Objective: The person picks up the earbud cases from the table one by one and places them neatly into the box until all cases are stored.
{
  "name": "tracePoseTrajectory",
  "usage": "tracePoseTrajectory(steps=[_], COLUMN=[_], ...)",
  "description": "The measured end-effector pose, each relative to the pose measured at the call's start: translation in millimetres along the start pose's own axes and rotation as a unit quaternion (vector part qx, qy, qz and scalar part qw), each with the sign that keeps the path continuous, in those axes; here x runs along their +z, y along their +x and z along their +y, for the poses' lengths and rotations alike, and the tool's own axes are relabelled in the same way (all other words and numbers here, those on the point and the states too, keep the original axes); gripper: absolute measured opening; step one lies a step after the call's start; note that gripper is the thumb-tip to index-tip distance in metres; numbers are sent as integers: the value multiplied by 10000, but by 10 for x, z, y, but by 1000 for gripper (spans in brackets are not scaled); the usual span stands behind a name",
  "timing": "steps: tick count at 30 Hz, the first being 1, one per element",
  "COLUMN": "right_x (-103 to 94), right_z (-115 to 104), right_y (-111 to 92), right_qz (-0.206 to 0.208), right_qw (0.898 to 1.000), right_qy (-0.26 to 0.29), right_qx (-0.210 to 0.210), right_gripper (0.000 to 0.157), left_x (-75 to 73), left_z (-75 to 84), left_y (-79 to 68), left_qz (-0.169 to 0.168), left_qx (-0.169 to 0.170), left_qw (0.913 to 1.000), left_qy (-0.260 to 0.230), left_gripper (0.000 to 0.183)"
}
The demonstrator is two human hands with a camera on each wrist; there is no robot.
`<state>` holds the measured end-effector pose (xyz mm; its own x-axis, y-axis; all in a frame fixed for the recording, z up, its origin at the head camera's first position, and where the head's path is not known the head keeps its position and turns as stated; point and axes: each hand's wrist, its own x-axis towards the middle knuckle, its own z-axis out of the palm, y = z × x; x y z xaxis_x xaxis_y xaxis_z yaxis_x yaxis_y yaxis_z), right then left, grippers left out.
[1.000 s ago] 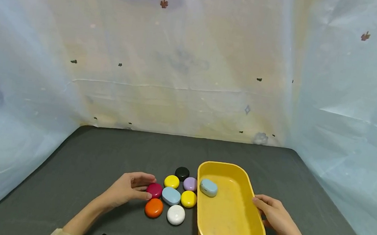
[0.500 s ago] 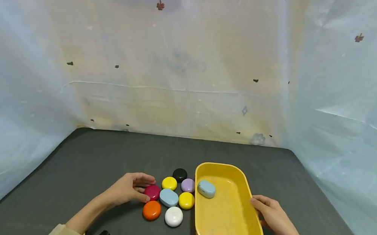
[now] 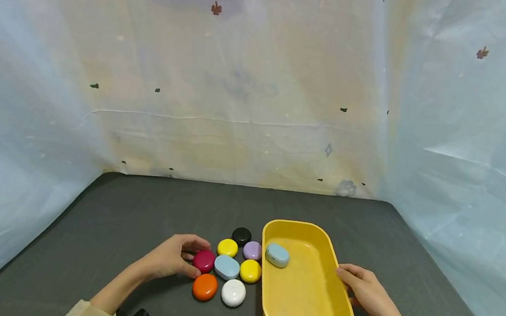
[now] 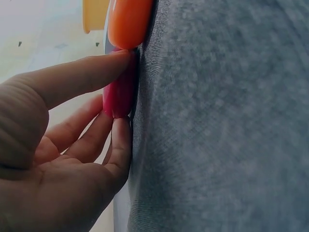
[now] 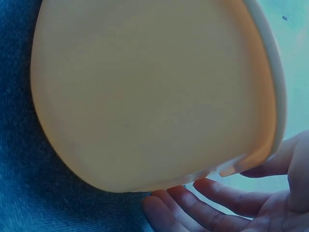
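A crimson rounded, glossy pebble-like piece [image 3: 204, 261] lies at the left side of a cluster on the dark table. My left hand [image 3: 167, 257] pinches it between the thumb and fingers, seen edge-on in the left wrist view. The thumb's tip sits between it and an orange piece [image 3: 205, 287] of the same kind. My right hand [image 3: 367, 290] holds the right side of a yellow plastic tub [image 3: 345, 309], thumb at the rim, fingers against the outer wall. Inside the tub, a pale blue piece [image 3: 277, 255] leans by the left wall.
Beside the tub's left wall lie a black piece [image 3: 241, 236], a purple piece [image 3: 252, 250], two yellow pieces [image 3: 228, 247], a light blue piece [image 3: 226, 267] and a white piece [image 3: 233, 293]. Patterned sheeting [image 3: 251, 76] surrounds the dark table [image 3: 176, 199].
My left thumb has worked in between the crimson and orange pieces, and the orange one has shifted slightly nearer to me. The right hand and tub stay put; the head view has tilted a little.
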<state>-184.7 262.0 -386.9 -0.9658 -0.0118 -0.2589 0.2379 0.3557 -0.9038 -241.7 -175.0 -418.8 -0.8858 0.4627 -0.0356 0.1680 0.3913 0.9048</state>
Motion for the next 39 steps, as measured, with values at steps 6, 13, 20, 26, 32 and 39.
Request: tracePoseTrajectory(steps=[6,13,20,26,32,39], right_x=[0,1,-3,-13,-6,-12], right_z=[19,21,31,22,17,27], right_y=[-3,2,-16,-18,-21,-11], right_qz=[-18,4,-58,-66,0,-97], right_qw=[10000,10000,9999,9999,10000,9998], right_qy=[32,1,-42,-44,-61,-48], right_qx=[-35,-51,-85,-98,-78,-150], right_gripper=[43,43,43,43,42,44], left_x=[12,7,8,5,-28,-64], left_z=[-2,9,3,8,36,88], left_y=[29,42,36,37,27,-4], left_qz=[35,-19,-72,-55,37,242], left_qx=[-94,-71,-44,-95,-52,54], left_qw=[9997,9995,9992,9991,9994,9996], left_qy=[204,294,382,415,346,166], left_gripper=[62,63,61,61,62,63])
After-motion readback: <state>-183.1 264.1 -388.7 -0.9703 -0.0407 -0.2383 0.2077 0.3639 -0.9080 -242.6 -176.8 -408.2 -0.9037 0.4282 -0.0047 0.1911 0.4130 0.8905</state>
